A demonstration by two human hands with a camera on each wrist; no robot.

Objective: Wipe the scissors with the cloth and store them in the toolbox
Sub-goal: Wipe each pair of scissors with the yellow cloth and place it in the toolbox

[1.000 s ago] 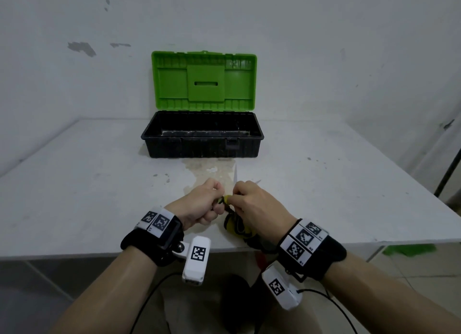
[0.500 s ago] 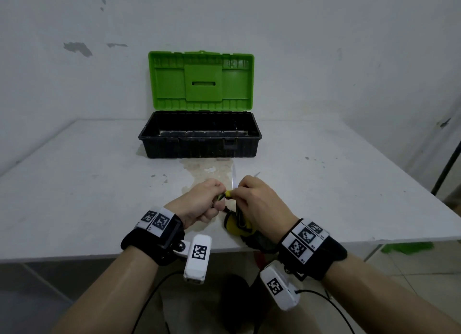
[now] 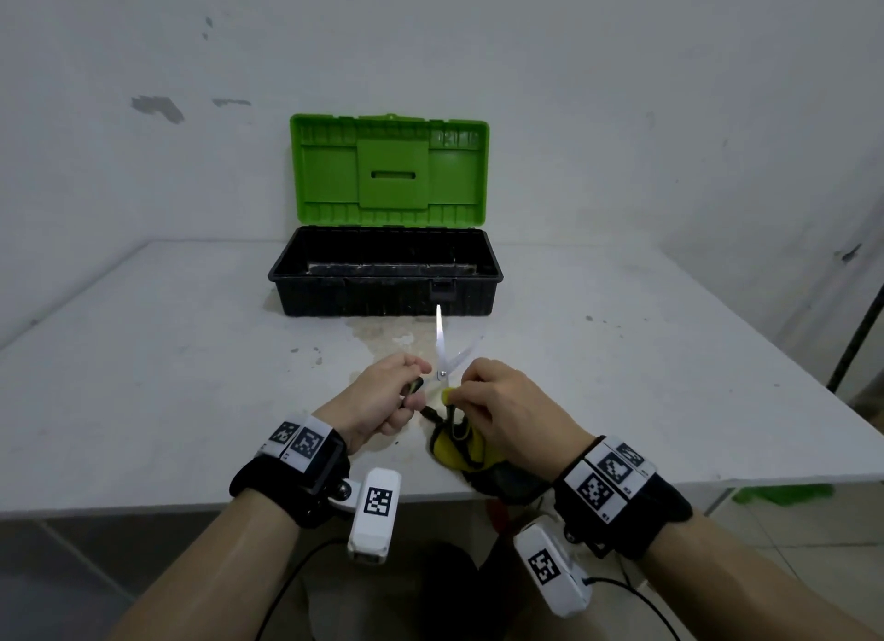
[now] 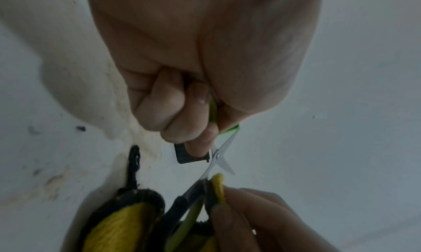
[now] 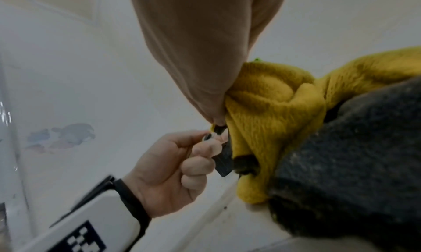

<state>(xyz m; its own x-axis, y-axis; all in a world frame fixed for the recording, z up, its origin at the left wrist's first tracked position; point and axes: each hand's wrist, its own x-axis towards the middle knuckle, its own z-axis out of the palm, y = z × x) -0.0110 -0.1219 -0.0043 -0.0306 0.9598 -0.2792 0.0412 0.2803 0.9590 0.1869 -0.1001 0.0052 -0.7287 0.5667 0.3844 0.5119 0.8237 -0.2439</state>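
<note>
Scissors (image 3: 442,353) open in a V, held between your two hands above the table's near edge.

Blades point away from you twd the toolbox (image 3: 385,277), tips apart, pivot just in front of your knuckles. Your L hand (image 3: 378,403) is clenched round one handle, fingers curled tight on it; a dark tab sticks out under the fingertips (image 4: 196,144) in the L wrist view. Your R hand (image 3: 507,413) pinches the cloth (image 3: 459,449) against the other handle, thumb and fingers curled on the fabric. Cloth is yellow w/ a dark grey side, bunched, hanging down over the table (image 3: 143,377) edge. Toolbox sits well beyond the scissors at the back, black base, green lid (image 3: 390,169) up against the wall. A pale stain marks the table btw box and hands.
</note>
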